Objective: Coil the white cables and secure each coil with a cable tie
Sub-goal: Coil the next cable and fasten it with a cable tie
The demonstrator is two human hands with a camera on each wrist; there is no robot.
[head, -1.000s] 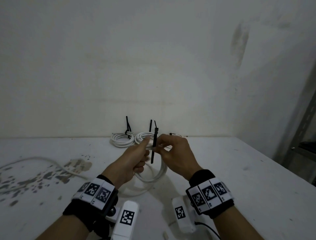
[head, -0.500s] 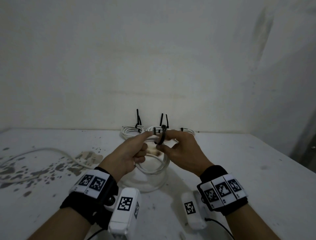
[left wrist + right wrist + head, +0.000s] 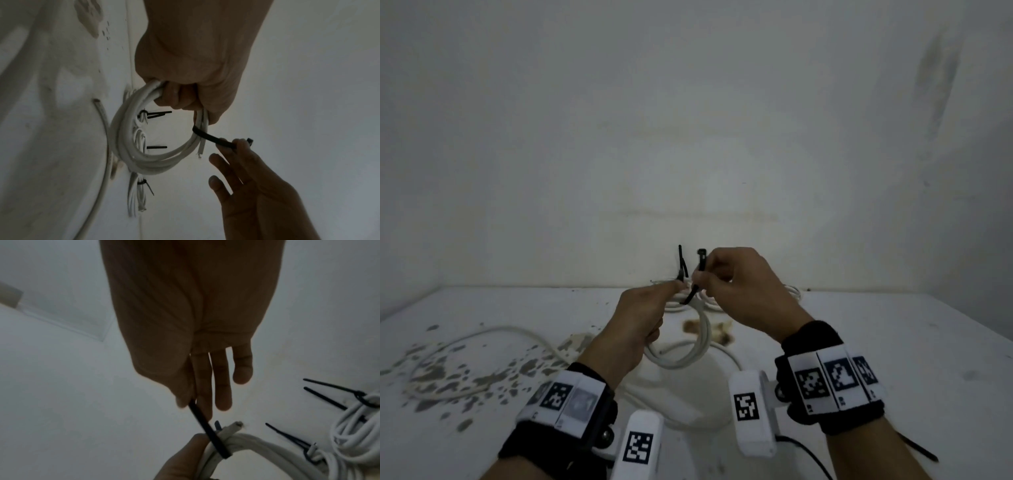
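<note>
head view: left hand (image 3: 635,325) grips the white coil (image 3: 690,349) above the surface (image 3: 893,342); right hand (image 3: 744,291) pinches the black cable tie (image 3: 698,279) (other fingers loose).

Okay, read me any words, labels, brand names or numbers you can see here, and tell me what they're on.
None can be read.
Left wristband: square black-and-white coded markers, no words.
Right wristband: the same markers; tiny print beneath them, too small to read.
Wrist cameras: one marker each, no letters.

white cable coil (image 3: 690,346), black tie (image 3: 697,281)
</note>
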